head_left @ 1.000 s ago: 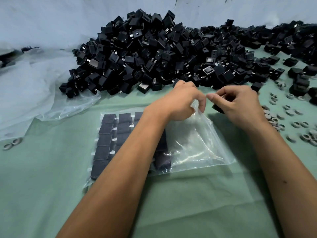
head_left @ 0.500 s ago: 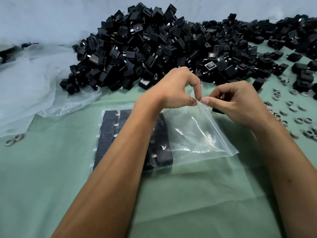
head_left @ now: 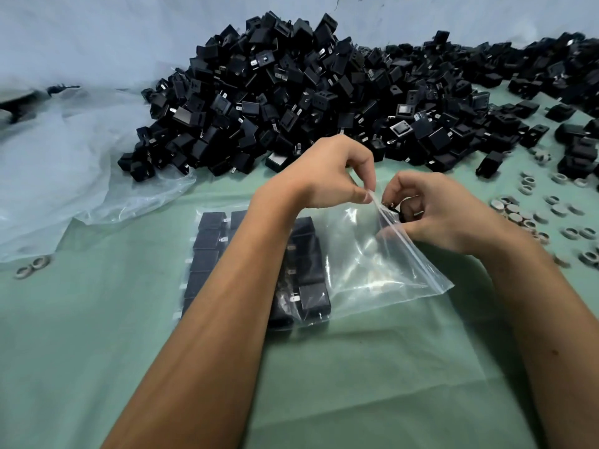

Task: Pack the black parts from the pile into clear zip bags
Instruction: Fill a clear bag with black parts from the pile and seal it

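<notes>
At the far left edge of the bench, crumpled clear plastic sheeting (head_left: 64, 170), spread over the green cloth (head_left: 372, 384) and reaching under the left foot of the pile. Just nearer, close to the left edge, two grey rings (head_left: 32, 266) lying flat. Along the back, a big heap of black parts (head_left: 291, 102), cube-shaped with metal tabs, running to the far right corner. In the middle of the bench, a clear zip bag (head_left: 372, 267) lying flat, mouth turned toward the pile; inside it, in the left half, neat rows of packed black parts (head_left: 207, 241), the right half see-through and slack. Across the bag's middle, the left forearm, hiding some of the packed rows. Left hand (head_left: 327, 176) above the bag's far edge, thumb and forefinger pinching the upper lip of the zip strip, remaining fingers curled. Just to its right, nearly touching, right hand (head_left: 447, 215), fingers curled round a small black part (head_left: 393, 210) at the bag's mouth, thumb pressing on the lower lip; mostly hidden by the fingers, so exact grip hard to tell. Right of the hands, toward the right edge, many loose grey rings (head_left: 525, 218) scattered on the cloth, well apart from the bag, with a few stray black parts (head_left: 489, 162) beyond them.
</notes>
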`<state>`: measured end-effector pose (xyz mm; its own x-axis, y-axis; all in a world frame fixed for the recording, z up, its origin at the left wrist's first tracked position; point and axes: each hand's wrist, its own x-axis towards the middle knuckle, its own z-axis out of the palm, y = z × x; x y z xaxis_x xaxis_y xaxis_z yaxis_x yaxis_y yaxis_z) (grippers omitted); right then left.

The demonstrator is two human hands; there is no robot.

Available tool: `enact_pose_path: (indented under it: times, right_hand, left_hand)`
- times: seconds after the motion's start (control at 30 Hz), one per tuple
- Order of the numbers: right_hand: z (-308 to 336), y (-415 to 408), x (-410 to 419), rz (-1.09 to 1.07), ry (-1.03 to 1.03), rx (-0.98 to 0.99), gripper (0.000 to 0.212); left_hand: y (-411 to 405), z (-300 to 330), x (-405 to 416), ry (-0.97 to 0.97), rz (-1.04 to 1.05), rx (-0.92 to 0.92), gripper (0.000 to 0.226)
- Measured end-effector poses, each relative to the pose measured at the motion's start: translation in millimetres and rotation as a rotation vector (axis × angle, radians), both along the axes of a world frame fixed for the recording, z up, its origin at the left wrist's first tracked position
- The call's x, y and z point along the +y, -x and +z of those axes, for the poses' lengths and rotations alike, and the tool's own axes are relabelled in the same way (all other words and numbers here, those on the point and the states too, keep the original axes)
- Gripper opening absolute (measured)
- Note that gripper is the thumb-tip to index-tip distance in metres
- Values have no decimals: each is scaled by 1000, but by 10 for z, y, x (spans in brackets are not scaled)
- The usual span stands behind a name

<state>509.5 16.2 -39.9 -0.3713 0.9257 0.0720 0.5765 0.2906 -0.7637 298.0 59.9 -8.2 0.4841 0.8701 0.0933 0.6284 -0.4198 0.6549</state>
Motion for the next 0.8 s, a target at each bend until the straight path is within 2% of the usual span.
enact_pose_path:
  times: [0.07,0.23,0.43,0.53,0.7,0.8]
  right_hand:
    - [20,61,-19,-4,-17,-31,41]
    - [67,84,-47,144,22,72,31]
    - [42,158,-64,121,-53,86,38]
    - [31,147,-50,193,-48,119,44]
    - [-90,250,-19,229,-35,100,39]
    - [-105,283,-20,255,6,206,35]
  left_hand:
    - [-18,32,-9,-24,-31,-32,18]
    - [-41,52,-10,-107,-34,-137,13]
    - [-40,50,8,-126,-62,-190,12]
    - [-34,63,8,-90,-70,-228,11]
    - [-45,92,-29,-10,-99,-241,10]
    - [-40,107,-41,20,-98,-265,10]
